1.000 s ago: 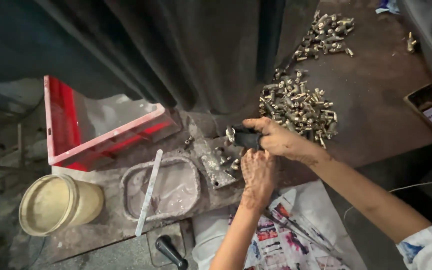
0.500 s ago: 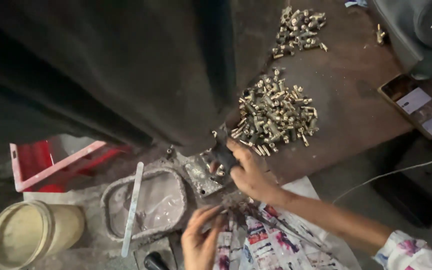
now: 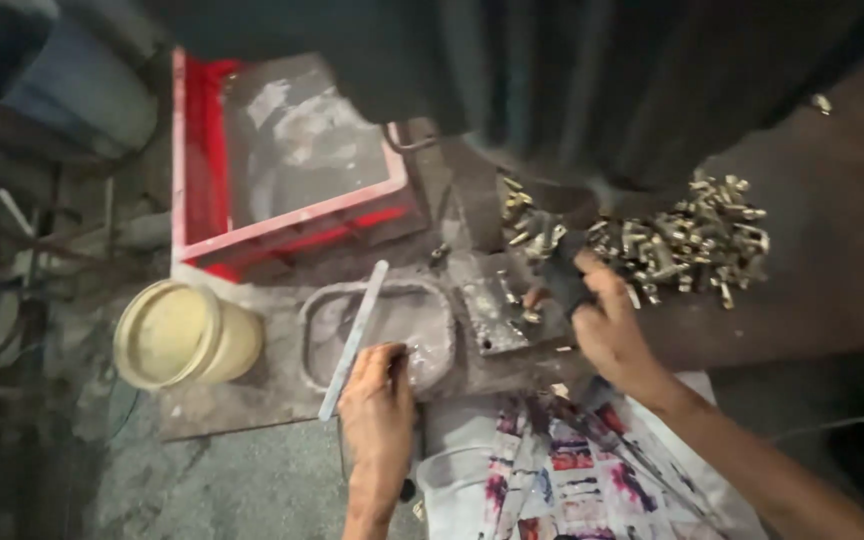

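Observation:
My right hand [image 3: 607, 325] is closed around a dark handle [image 3: 560, 275] that stands over a small grey metal plate [image 3: 495, 318] with a few brass pieces on it. My left hand [image 3: 377, 405] rests with bent fingers on the near rim of a shallow grey oval dish [image 3: 422, 305]. I cannot tell whether it holds anything. A flat metal strip [image 3: 354, 338] lies slantwise across the dish, just left of the fingers. A pile of brass fittings [image 3: 697, 245] lies on the brown bench right of the handle.
A red box with a grey inner panel [image 3: 282, 170] stands at the back left. A cream bucket [image 3: 180, 335] sits left of the dish. Printed paper [image 3: 562, 470] lies under my forearms. A large dark machine body [image 3: 592, 90] hangs over the bench.
My left hand has moved from the printed paper up to the dish's near rim. My right hand stays on the dark handle. The view has swung left, bringing the red box back in full.

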